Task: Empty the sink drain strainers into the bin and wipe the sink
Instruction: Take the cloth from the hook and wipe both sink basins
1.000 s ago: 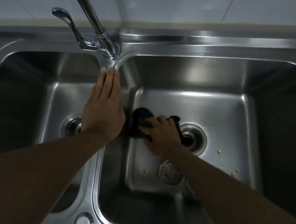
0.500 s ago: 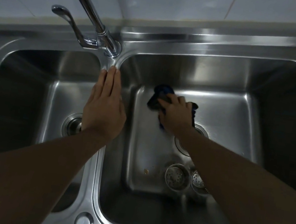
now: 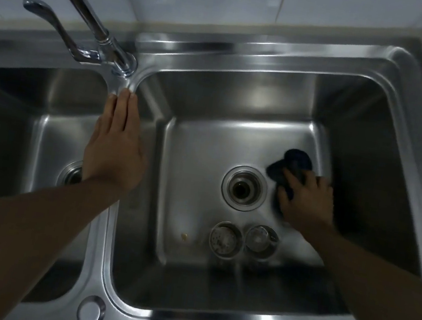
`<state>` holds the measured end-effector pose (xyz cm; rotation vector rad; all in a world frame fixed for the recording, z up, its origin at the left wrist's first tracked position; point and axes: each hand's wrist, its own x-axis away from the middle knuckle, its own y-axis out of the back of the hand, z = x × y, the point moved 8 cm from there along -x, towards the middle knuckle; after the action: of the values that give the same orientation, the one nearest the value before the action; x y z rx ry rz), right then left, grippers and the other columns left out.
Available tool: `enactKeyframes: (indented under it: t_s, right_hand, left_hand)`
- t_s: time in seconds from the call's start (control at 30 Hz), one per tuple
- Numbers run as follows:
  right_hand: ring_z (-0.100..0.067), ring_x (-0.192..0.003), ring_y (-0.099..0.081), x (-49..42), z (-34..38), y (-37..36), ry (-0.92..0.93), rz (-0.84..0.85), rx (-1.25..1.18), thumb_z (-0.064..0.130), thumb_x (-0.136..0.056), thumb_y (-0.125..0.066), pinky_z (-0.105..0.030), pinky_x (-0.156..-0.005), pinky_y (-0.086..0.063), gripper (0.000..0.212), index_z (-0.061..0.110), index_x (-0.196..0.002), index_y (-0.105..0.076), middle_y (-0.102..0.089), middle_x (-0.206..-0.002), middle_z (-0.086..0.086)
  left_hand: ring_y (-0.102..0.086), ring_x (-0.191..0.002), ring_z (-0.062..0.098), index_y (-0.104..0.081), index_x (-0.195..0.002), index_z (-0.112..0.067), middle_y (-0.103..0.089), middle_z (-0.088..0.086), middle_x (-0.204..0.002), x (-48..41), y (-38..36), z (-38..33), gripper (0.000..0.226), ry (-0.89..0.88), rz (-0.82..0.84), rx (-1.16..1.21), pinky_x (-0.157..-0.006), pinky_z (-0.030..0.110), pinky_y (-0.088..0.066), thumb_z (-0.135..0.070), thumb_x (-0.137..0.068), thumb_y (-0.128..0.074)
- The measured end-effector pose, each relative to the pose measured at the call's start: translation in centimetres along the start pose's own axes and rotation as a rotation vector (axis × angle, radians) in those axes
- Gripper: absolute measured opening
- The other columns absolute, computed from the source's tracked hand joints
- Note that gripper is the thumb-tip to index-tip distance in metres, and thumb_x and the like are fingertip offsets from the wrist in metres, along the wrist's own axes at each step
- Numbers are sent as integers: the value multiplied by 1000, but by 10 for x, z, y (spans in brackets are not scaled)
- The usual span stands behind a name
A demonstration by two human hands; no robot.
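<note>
Head view showed two round perforated metal drain strainers (image 3: 225, 240) lying side by side on the floor of the right stainless steel basin (image 3: 204, 159), near its open drain hole (image 3: 244, 188), probably set aside so the floor could be wiped. The right hand (image 3: 306, 201) had its grip curled over a bunched dark blue cloth (image 3: 293, 162), pressing it down beside the drain. The left hand (image 3: 114, 145) lay flat, grip wide and holding nothing, on the steel divider (image 3: 101, 247) between the basins, likely as a brace. A pale crumb (image 3: 184, 236) lay near the strainers.
</note>
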<state>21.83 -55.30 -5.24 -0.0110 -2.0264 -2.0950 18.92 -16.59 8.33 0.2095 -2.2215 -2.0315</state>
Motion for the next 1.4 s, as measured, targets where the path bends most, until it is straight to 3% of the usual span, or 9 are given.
enactKeyframes:
  t_s: [0.13, 0.3, 0.5, 0.67, 0.97, 1.03, 1.2, 1.3, 1.4]
  right_hand:
    - [-37, -98, -51, 23, 11, -5, 399, 77, 64, 44, -89, -56, -45, -83, -46, 48, 31, -135, -60, -58, -125, -16]
    - [-42, -102, -52, 18, -9, 1, -45, 76, 41, 39, -89, -59, -47, -82, -43, 45, 24, -132, -58, -56, -127, -20]
    - [-33, -108, -49, 38, 6, -8, 447, 305, 158, 54, -87, -44, -42, -77, -49, 54, 25, -132, -41, -46, -129, -14]
    - [-39, -120, -46, 15, -11, -7, 138, 360, 238, 59, -89, -44, -39, -71, -45, 61, 23, -136, -28, -36, -142, -17]
    - [-31, -120, -48, 66, -3, -22, 394, 628, 183, 61, -90, -44, -38, -81, -45, 72, 22, -147, -23, -33, -146, -12]
    - [-29, -118, -47, 63, -5, -13, 377, 619, 162, 62, -91, -42, -36, -83, -39, 63, 26, -142, -34, -41, -140, -10]
    - [-28, -88, -52, 45, 27, 42, 438, 93, -110, 46, -86, -46, -39, -77, -41, 37, 18, -96, -67, -59, -90, -6]
    - [-21, -88, -56, 38, 74, 37, 442, 271, -382, 41, -89, -57, -36, -78, -45, 25, 20, -97, -69, -63, -87, 0]
    - [-11, -80, -54, 41, 121, 21, 558, 437, -399, 59, -85, -61, -29, -77, -45, 42, 24, -105, -72, -60, -77, 12]
  left_hand:
    - [-6, -154, 34, -10, -158, -2, -9, 13, -167, 0, 0, 0, 73, -13, -4, 8, -124, 45, -17, -14, -90, -34]
    - [-6, -154, 33, -11, -158, -3, -10, 12, -167, -1, -2, 1, 74, -27, -29, -5, -125, 43, -14, -21, -88, -26]
    - [-6, -155, 32, -11, -158, -4, -11, 11, -167, -1, -2, 2, 72, -24, -39, 8, -124, 45, -17, -22, -90, -25]
    - [-6, -155, 31, -11, -158, -5, -10, 10, -167, -2, -4, 3, 73, -17, -36, 19, -124, 44, -17, -20, -89, -27]
    - [-6, -154, 34, -11, -157, -2, -9, 13, -167, -2, -3, 2, 73, -33, -20, 14, -125, 46, -15, -16, -89, -33]
    - [-6, -154, 34, -11, -157, -1, -10, 14, -167, -2, -1, 0, 74, -34, -15, 21, -125, 46, -15, -19, -88, -30]
    - [-4, -155, 33, -9, -158, -2, -8, 13, -167, 0, 2, -3, 73, -27, -7, 21, -125, 43, -13, -12, -91, -37]
    - [-4, -155, 33, -9, -158, -1, -8, 14, -167, 0, 3, -3, 75, -24, -4, 17, -125, 41, -11, -8, -91, -42]
    - [-4, -155, 33, -10, -158, 0, -8, 14, -167, 1, 5, -4, 74, -21, -5, 26, -125, 40, -12, -7, -91, -42]
